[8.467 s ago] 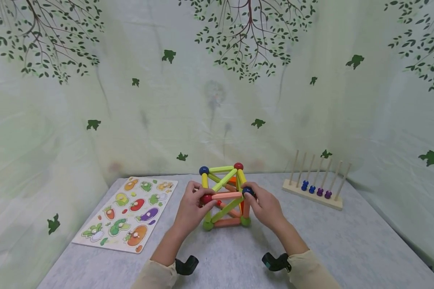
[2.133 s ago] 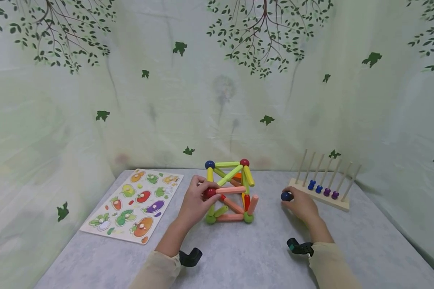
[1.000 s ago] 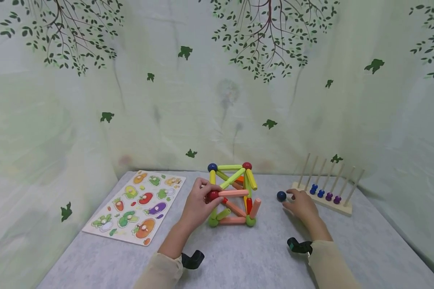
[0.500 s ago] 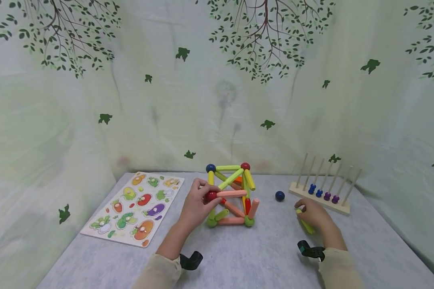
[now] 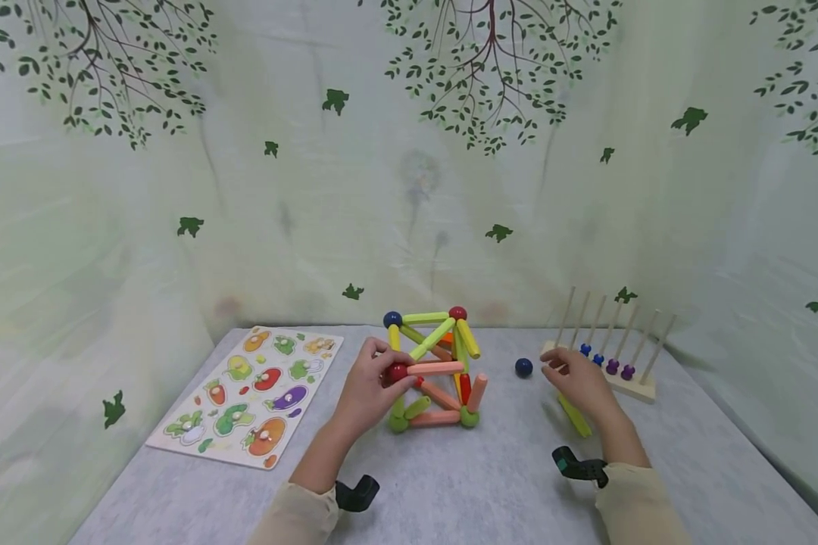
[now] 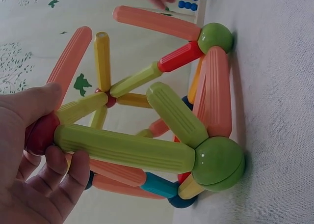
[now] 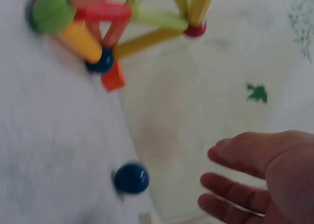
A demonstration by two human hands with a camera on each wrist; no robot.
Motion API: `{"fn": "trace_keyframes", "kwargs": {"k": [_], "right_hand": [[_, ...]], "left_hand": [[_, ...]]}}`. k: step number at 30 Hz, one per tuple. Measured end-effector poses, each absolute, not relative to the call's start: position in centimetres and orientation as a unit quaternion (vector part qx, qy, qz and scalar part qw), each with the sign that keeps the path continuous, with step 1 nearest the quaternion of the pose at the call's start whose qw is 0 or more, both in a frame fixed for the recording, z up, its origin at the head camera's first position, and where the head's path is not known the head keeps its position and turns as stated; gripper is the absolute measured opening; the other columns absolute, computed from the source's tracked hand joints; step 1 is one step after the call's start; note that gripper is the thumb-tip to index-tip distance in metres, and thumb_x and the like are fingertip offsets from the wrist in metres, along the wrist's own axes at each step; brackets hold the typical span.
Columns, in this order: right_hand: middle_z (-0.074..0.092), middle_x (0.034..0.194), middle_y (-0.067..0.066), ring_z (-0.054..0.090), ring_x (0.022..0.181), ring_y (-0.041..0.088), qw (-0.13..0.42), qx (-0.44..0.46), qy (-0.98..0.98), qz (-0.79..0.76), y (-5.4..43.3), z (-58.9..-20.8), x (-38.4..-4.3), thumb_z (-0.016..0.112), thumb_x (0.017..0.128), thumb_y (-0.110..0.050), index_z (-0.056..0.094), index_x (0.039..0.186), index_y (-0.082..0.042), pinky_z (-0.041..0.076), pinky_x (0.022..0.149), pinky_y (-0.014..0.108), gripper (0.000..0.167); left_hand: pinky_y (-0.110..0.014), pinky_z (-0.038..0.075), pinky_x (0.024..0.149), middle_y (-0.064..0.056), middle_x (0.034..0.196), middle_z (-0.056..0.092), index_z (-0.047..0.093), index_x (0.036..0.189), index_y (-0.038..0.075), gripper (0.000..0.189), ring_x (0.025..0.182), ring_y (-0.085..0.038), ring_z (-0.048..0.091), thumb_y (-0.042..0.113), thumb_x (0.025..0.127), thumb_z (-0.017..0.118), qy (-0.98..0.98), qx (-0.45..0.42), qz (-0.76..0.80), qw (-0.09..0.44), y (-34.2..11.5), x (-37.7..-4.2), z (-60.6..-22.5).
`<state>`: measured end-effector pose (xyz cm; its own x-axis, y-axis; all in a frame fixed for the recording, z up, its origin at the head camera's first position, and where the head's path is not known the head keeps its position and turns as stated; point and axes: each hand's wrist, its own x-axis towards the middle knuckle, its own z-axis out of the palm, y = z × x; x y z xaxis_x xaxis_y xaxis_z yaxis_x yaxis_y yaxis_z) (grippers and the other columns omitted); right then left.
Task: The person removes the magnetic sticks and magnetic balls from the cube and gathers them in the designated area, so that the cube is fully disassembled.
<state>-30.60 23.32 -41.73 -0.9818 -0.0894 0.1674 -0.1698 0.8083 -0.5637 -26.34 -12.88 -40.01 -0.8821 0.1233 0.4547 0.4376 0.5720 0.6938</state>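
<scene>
My left hand [image 5: 366,386] pinches a red ball [image 5: 397,372] at the near upper corner of a frame of magnetic sticks and balls. From that ball a pink stick [image 5: 436,369] reaches right with its far end free. The left wrist view shows a green stick [image 6: 127,148] running from the red ball to a green ball [image 6: 218,162] on the table. My right hand [image 5: 582,382] hovers with fingers loosely spread, holding nothing. Left of it a dark blue ball [image 5: 523,368] rests on the table. Below it lies a yellow-green stick [image 5: 575,416], partly hidden by the hand.
A vegetable puzzle board [image 5: 245,397] lies at the left of the grey table [image 5: 450,484]. At the back right stands a wooden peg rack [image 5: 634,387] with blue and purple beads. A leaf-printed curtain [image 5: 409,204] hangs behind.
The blue ball, earlier on the frame, was set on the table by my right hand. That hand then let go of the yellow-green stick and moved up. My left hand keeps its hold.
</scene>
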Motion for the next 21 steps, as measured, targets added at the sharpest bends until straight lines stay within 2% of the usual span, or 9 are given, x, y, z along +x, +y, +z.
{"fn": "trace_keyframes", "kwargs": {"k": [4, 8, 11, 16, 21], "right_hand": [[0.068, 0.110, 0.010, 0.062, 0.099, 0.025, 0.119, 0.108, -0.925, 0.344, 20.5, -40.0, -29.9, 0.059, 0.101, -0.022, 0.066, 0.121, -0.011, 0.054, 0.078, 0.038, 0.024], [0.071, 0.106, 0.006, 0.062, 0.086, 0.018, 0.139, 0.143, -0.910, 0.364, 17.3, -38.8, -28.8, 0.063, 0.099, -0.022, 0.067, 0.120, -0.015, 0.054, 0.071, 0.026, 0.023], [0.073, 0.101, 0.004, 0.058, 0.074, 0.013, 0.143, 0.170, -0.910, 0.351, 15.2, -38.2, -27.8, 0.066, 0.097, -0.023, 0.068, 0.121, -0.017, 0.051, 0.064, 0.022, 0.025], [0.073, 0.096, -0.002, 0.053, 0.065, 0.010, 0.111, 0.205, -0.921, 0.311, 13.1, -37.7, -26.6, 0.070, 0.093, -0.029, 0.069, 0.122, -0.019, 0.046, 0.056, 0.023, 0.030], [0.071, 0.094, -0.006, 0.057, 0.066, 0.006, 0.074, 0.231, -0.920, 0.308, 12.1, -37.7, -26.1, 0.073, 0.092, -0.026, 0.070, 0.119, -0.022, 0.050, 0.061, 0.021, 0.027]], "left_hand": [[-0.018, 0.054, 0.076, -0.001, 0.106, 0.045, 0.072, 0.105, 0.022, 0.022, 0.094, -0.017, 0.055, 0.017, 0.085, 0.080, -0.867, -0.164, -0.433, 0.181, -13.0, -26.4, -40.1], [-0.018, 0.054, 0.076, -0.001, 0.106, 0.045, 0.072, 0.104, 0.022, 0.022, 0.094, -0.016, 0.055, 0.017, 0.084, 0.081, -0.868, -0.167, -0.431, 0.180, -13.0, -26.3, -40.0], [-0.018, 0.054, 0.075, 0.000, 0.106, 0.045, 0.073, 0.104, 0.022, 0.022, 0.093, -0.016, 0.054, 0.017, 0.084, 0.081, -0.870, -0.175, -0.425, 0.181, -12.9, -26.1, -39.9], [-0.018, 0.053, 0.074, 0.000, 0.105, 0.046, 0.073, 0.103, 0.023, 0.022, 0.092, -0.015, 0.054, 0.018, 0.084, 0.081, -0.873, -0.191, -0.413, 0.177, -12.9, -26.0, -39.6], [-0.018, 0.052, 0.074, 0.001, 0.104, 0.046, 0.073, 0.103, 0.023, 0.020, 0.092, -0.015, 0.053, 0.018, 0.084, 0.081, -0.876, -0.204, -0.404, 0.168, -13.2, -26.0, -39.4]]}}
